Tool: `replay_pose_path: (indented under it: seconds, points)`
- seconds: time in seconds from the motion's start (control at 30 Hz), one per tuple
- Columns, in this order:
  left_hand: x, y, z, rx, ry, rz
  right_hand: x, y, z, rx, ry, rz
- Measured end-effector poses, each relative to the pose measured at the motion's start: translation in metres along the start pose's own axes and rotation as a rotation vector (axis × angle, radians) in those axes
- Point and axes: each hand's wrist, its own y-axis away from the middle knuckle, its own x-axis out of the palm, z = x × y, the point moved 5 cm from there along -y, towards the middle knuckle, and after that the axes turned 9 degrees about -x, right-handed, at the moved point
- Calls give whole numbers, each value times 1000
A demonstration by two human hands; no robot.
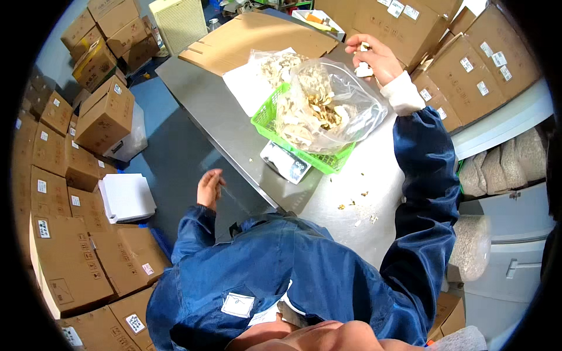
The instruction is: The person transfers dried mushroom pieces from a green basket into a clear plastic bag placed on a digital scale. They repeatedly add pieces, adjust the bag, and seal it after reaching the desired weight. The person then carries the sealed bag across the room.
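Note:
My right hand is raised beyond the table's right side, its fingers closed on pale dried pieces. My left hand hangs off the table's near left edge with curled fingers; a faint clear strand or film seems to trail from it, too indistinct to name. On the metal table a green plastic basket holds an open clear plastic bag with dried slices, possibly mushrooms. Partly under the basket's near side is a small digital scale. Another bag of dried slices lies behind, on white paper.
Flattened cardboard covers the table's far part, near a white box. Crumbs dot the near tabletop. Cartons are stacked at left, with white sheets on them. More cartons and filled bags stand at right.

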Motion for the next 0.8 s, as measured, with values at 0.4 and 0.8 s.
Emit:
replay_pose_path:
  seconds: [0.4,0.8]
  points:
    - [284,96,-189,94,96,696,41,9,-18,109,-897,-23]
    - [329,66,-199,123,27,698,49,42,22,-155,-696,3]
